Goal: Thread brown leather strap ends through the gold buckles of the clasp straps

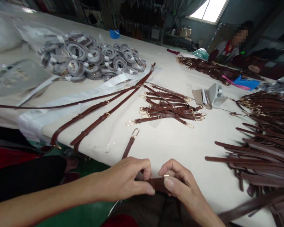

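Near the front edge of the table, both my hands grip one brown leather strap [158,183]. My left hand [130,178] pinches it between thumb and fingers. My right hand [182,186] is closed on it a little to the right, at a small gold buckle [166,176]. From behind my left hand a strap end with a gold oval clasp [135,133] reaches onto the table. Just beyond lies a pile of short buckled straps [165,108] with gold clasps. Part of the held strap is hidden by my fingers.
Long brown straps [92,124] run over the table's left edge. Wrapped strap rolls [94,56] are heaped behind them. Loose strap pieces [262,151] cover the right side. A grey and beige card stack [207,97] stands mid-table. A person [232,47] sits at the far right.
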Demonstrator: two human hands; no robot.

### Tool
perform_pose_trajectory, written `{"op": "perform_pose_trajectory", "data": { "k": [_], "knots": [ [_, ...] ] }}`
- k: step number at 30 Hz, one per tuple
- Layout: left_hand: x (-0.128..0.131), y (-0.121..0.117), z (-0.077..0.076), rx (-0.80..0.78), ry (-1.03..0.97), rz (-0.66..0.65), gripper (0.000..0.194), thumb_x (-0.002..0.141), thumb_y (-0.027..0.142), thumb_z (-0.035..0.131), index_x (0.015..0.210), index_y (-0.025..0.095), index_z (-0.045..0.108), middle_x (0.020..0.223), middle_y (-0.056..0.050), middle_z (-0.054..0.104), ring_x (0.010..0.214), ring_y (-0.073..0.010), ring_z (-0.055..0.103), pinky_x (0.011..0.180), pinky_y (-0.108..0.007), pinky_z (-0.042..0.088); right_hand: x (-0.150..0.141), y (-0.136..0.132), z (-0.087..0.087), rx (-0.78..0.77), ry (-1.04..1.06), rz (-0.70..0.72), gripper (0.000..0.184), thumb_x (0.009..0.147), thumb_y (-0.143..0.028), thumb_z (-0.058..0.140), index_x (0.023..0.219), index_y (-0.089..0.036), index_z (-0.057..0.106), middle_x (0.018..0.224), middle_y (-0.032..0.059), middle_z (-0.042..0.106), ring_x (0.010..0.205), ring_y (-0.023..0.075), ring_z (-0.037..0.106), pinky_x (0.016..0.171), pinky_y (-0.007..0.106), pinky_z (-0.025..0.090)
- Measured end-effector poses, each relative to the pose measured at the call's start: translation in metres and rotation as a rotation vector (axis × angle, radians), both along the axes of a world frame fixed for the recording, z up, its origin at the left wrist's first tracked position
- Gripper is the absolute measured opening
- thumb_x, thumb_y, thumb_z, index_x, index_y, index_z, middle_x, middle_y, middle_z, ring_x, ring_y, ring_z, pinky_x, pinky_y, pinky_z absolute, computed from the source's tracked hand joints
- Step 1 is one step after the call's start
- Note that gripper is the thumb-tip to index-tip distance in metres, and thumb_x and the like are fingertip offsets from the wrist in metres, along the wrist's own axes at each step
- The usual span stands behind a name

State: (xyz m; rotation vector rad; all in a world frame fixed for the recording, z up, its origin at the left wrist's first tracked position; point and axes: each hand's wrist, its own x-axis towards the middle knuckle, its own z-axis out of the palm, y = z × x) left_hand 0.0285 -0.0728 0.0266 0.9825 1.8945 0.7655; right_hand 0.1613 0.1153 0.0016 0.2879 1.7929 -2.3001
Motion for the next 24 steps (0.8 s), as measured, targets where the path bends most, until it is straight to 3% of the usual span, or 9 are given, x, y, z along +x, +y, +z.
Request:
{"op": "perform_pose_trajectory", "data": {
  "k": [4,8,12,15,19,21,24],
  "knots": [
    [0.006,0.001,-0.004,0.109,-0.007,-0.023,0.032,0.081,0.033,0.078,0.072,0.02,0.05,0.07,0.005,0.054,0.067,-0.0144,0.047,0.06,-0.024,0.032,-0.001,0.002,0.004,0.002,0.006,0.003,0.043,0.085,-0.061,0.072,0.092,-0.019,0.061,0.063,-0.0056,0.045,0.059,0.0112,0.035,0.055,0.025,0.025],
    [0.008,-0.003,0.005,0.218,-0.24,-0.033,0.033,0.084,0.028,0.069,0.07,0.02,0.041,0.09,0.002,0.056,0.084,-0.016,0.053,0.073,-0.024,0.039,0.002,0.001,0.003,-0.118,0.018,0.028,0.056,0.083,-0.072,0.065,0.098,-0.018,0.063,0.069,-0.0023,0.052,0.059,0.0107,0.035,0.053,0.024,0.024],
    [-0.002,-0.011,0.019,0.165,-0.386,-0.027,0.031,0.086,0.025,0.064,0.07,0.02,0.038,0.109,-0.001,0.057,0.093,-0.0173,0.053,0.081,-0.026,0.039,0.005,0.005,0.001,-0.342,0.016,-0.122,0.06,0.091,-0.076,0.048,0.098,-0.018,0.063,0.054,-0.0074,0.039,0.047,0.0075,0.023,0.045,0.022,0.015],
    [-0.013,-0.018,0.024,0.091,-0.446,-0.007,0.031,0.084,0.024,0.064,0.069,0.02,0.037,0.114,-0.002,0.06,0.1,-0.0204,0.054,0.085,-0.027,0.038,0.006,0.014,0.0,-0.427,-0.015,-0.211,0.053,0.092,-0.07,0.054,0.094,-0.018,0.064,0.053,-0.009,0.035,0.044,0.0054,0.018,0.043,0.021,0.013],
    [-0.019,-0.029,0.022,0.026,-0.505,0.056,0.032,0.083,0.032,0.064,0.069,0.019,0.038,0.113,-0.003,0.065,0.093,-0.0209,0.054,0.075,-0.027,0.037,0.007,0.025,-0.004,-0.377,-0.029,-0.334,0.039,0.09,-0.058,0.067,0.092,-0.019,0.065,0.053,-0.0115,0.024,0.044,0.0042,0.012,0.042,0.02,0.013],
    [-0.018,-0.033,0.018,0.009,-0.528,0.086,0.034,0.084,0.037,0.064,0.07,0.02,0.038,0.097,-0.002,0.065,0.078,-0.0172,0.052,0.063,-0.026,0.032,0.006,0.03,-0.005,-0.31,-0.049,-0.352,0.034,0.087,-0.051,0.074,0.091,-0.019,0.065,0.056,-0.0115,0.024,0.044,0.0035,0.011,0.042,0.02,0.012],
    [-0.015,-0.032,0.014,0.004,-0.556,0.136,0.038,0.087,0.041,0.064,0.071,0.021,0.035,0.078,0.001,0.063,0.072,-0.0162,0.057,0.06,-0.024,0.031,0.004,0.038,-0.002,-0.126,-0.085,-0.202,0.037,0.089,-0.054,0.07,0.093,-0.017,0.066,0.055,-0.0104,0.028,0.045,0.0047,0.016,0.044,0.021,0.012]
  ]
}}
